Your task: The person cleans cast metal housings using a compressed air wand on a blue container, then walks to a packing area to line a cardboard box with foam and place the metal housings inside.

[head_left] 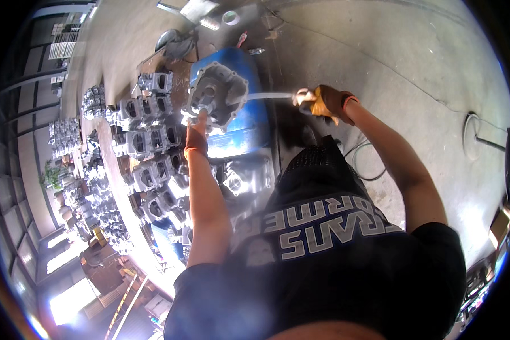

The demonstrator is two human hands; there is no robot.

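Taking the blue drum (249,122) as the landmark: far to its left, against the wall, stand stacks of grey metal castings (68,136). Nearer, just left of the drum, more castings of the same kind (150,147) lie in close rows on a long worktop (116,187).

On top of the drum, toward its left end, stands one grey metal housing (216,96), tilted so that its open round face looks up at the camera. The left hand (197,133), in a dark glove with an orange cuff, touches the lower left edge of this housing; the arm is stretched straight. I cannot tell how far the fingers are closed, because the glove and the housing hide them.

Just below the drum lies another grey housing (241,181).

To the right of the drum, over the concrete floor (413,73), the right hand (323,102) wears a yellow-brown glove and is closed around the end of a thin pale hose (269,96). The hose runs almost level, from the right hand leftwards to the housing. So the housing lies to the left of the right hand, along the long axis of the hose, and the left hand is clearly the nearer one.

Farther right, a dark cable (368,170) lies on the floor.
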